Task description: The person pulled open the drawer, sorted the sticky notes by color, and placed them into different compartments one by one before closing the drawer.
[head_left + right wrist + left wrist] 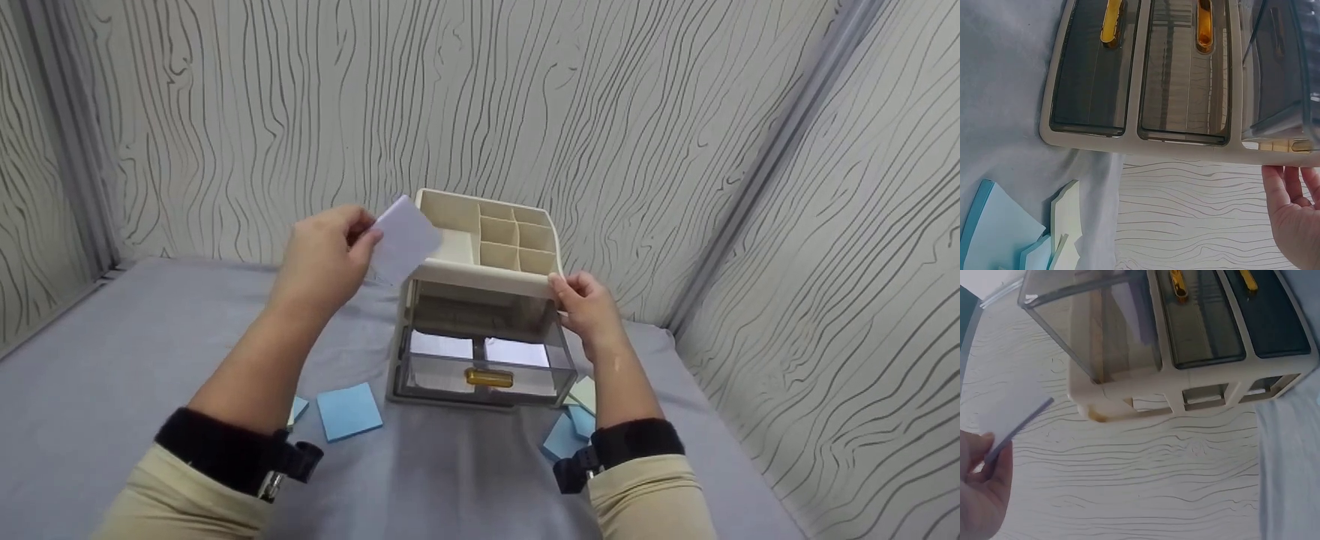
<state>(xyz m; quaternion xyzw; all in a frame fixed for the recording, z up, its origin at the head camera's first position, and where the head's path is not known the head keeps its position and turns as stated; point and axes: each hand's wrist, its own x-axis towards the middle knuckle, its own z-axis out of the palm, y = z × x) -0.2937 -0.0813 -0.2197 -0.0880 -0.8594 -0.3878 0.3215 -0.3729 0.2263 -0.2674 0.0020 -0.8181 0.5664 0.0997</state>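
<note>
My left hand (pixel 322 255) pinches a thin pale-lavender sticky note pad (pixel 409 240) between thumb and fingers, above the left side of a cream desk organizer (pixel 487 273). In the left wrist view the pad (pixel 1016 424) appears edge-on, apart from the organizer. The organizer's top smoky clear drawer (pixel 566 367) is pulled out, and two pale stacks of notes, a left stack (pixel 442 345) and a right stack (pixel 517 352), lie side by side in it. At the organizer's upper right corner, my right hand (pixel 592 311) grips the side edge; its fingers (pixel 1276 188) touch that edge in the right wrist view.
A blue note pad (pixel 349 411) lies on the grey cloth (pixel 450 480) at front left, with another partly behind the left forearm. Blue pads (pixel 996 230) and pale green pads (pixel 1067 214) lie at right. Patterned wall panels (pixel 480 97) stand behind.
</note>
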